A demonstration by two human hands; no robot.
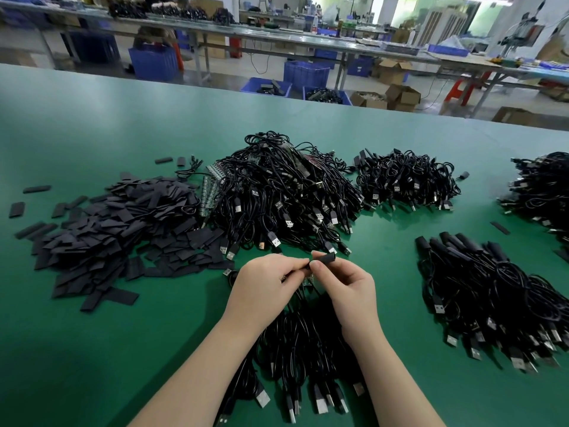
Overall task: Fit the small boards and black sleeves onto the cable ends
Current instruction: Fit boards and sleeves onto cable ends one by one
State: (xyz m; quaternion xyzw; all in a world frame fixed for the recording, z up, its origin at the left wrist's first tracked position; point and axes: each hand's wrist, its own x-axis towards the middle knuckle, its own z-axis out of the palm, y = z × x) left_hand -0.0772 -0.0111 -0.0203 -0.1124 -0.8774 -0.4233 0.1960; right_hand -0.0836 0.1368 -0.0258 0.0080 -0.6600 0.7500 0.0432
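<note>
Green table [92, 349] carries five cable heaps and one sleeve heap; both hands [308, 282] pinch one black sleeve [324, 259].

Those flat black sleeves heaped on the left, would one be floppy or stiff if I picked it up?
Probably light and slightly flexible: the loose sleeves lie thin and flat. Unlikely to roll while flattened. The sleeve the right hand pinches looks rounder, so they likely squeeze open easily.

I can read no text, label or number anywhere from here (the boxes [403, 97] and crates [306, 73] behind the bench [92, 118] are too blurred to show any).
</note>
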